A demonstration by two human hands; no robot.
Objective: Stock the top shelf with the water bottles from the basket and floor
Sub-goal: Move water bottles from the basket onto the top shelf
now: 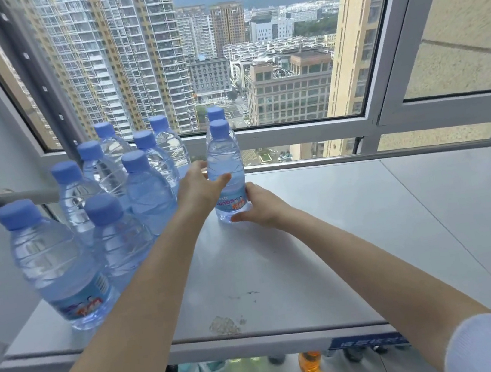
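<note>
Water bottle (224, 163) upright on the top shelf (324, 238), held by both hands.
The left hand (199, 189) wraps round its middle, thumb across the front; the right hand (261, 204) grips its base between thumb and fingers. A second bottle (215, 113) stands directly behind it, a cluster of blue-capped bottles (109, 211) to its left, the window (251, 58) beyond it, and an orange drink (310, 362) below it.
</note>
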